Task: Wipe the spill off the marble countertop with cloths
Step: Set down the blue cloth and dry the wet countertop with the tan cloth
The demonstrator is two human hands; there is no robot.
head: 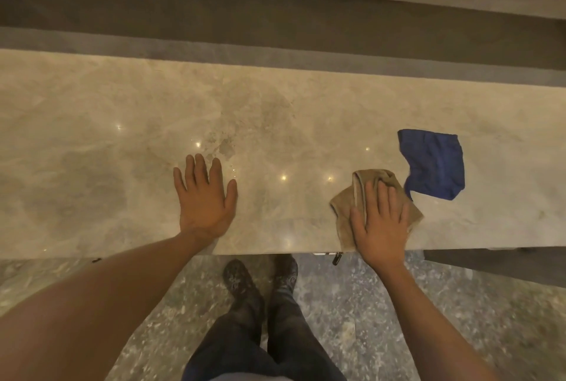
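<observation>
Under right hand (pixel 378 221): tan cloth (pixel 344 206), pressed flat | left hand (pixel 206 197) spread, empty

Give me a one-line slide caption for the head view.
Right hand presses a tan cloth flat on the marble countertop, left hand braced bare, blue cloth lying beside.

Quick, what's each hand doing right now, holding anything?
Left hand: open, flat on the marble countertop, holding nothing.
Right hand: open, palm pressed flat on the tan cloth, not gripping it; the blue cloth lies untouched.
</observation>
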